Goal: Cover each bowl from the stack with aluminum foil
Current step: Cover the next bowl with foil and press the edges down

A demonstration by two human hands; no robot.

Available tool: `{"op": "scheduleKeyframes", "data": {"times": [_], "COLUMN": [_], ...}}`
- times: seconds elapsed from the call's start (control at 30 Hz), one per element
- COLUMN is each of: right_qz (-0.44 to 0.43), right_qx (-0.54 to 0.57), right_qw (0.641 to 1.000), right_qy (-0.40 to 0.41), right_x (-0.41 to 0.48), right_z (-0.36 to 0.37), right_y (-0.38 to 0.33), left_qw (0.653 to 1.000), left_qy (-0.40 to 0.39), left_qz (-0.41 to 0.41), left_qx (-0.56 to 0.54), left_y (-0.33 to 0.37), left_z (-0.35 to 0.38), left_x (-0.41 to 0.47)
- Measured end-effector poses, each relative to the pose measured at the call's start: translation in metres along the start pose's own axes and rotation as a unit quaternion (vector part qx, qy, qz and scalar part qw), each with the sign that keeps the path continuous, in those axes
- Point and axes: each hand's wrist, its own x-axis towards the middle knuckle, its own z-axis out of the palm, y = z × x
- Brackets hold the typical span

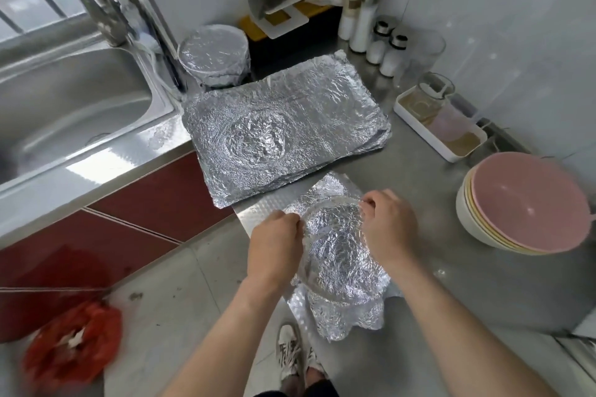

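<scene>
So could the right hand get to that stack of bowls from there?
Probably yes: only bare counter lies between the right hand and the stack of bowls, but it must first release the foil it pinches.

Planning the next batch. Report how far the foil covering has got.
Done: one foil-covered bowl stands at the back beside the sink. In hand: left hand and right hand pinch a foil sheet at the rim of the bowl in front. Left: the stack of bowls on the right, pink on top, is uncovered; spare foil sheets lie ready.
</scene>
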Motion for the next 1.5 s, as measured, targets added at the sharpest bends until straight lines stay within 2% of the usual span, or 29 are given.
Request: {"op": "scheduleKeyframes", "data": {"times": [0.23, 0.4, 0.6, 0.8, 0.97, 1.17, 1.27, 1.37, 1.43, 1.5], "right_qz": [0.05, -0.027, -0.067, -0.098, -0.058, 0.059, 0.082, 0.038, -0.033, -0.103], "right_qx": [0.006, 0.026, 0.006, -0.017, 0.001, 0.069, 0.093, 0.066, 0.055, 0.073], "right_qw": [0.999, 0.999, 0.995, 0.993, 0.998, 0.995, 0.991, 0.994, 0.995, 0.992], "right_qy": [-0.002, 0.006, -0.073, -0.055, -0.024, 0.044, 0.052, 0.081, 0.082, -0.008], "right_x": [-0.005, 0.011, 0.029, 0.02, 0.012, 0.015, 0.013, 0.006, -0.002, -0.015], "right_z": [-0.008, -0.013, 0.004, 0.012, 0.008, -0.001, 0.0, -0.003, -0.007, -0.013], "right_y": [-0.003, -0.015, -0.019, -0.015, -0.014, -0.004, 0.002, 0.005, 0.006, 0.005], "left_qw": [0.999, 0.993, 0.989, 0.987, 0.978, 0.977, 0.96, 0.927, 0.924, 0.925], "left_qy": [0.031, 0.08, 0.098, 0.105, 0.112, 0.109, 0.081, 0.022, 0.001, 0.001], "left_qz": [0.042, 0.076, 0.103, 0.121, 0.171, 0.179, 0.263, 0.37, 0.38, 0.378], "left_qx": [0.003, -0.041, -0.047, -0.019, -0.03, -0.036, -0.051, -0.048, -0.043, -0.028], "left_y": [-0.001, 0.004, 0.002, -0.001, 0.006, 0.012, 0.007, 0.0, -0.006, -0.011], "left_z": [-0.004, 0.002, 0.021, 0.035, 0.029, 0.015, 0.023, 0.039, 0.044, 0.042], "left_x": [0.011, 0.024, 0.032, 0.035, 0.042, 0.037, 0.009, -0.015, -0.02, -0.02]}}
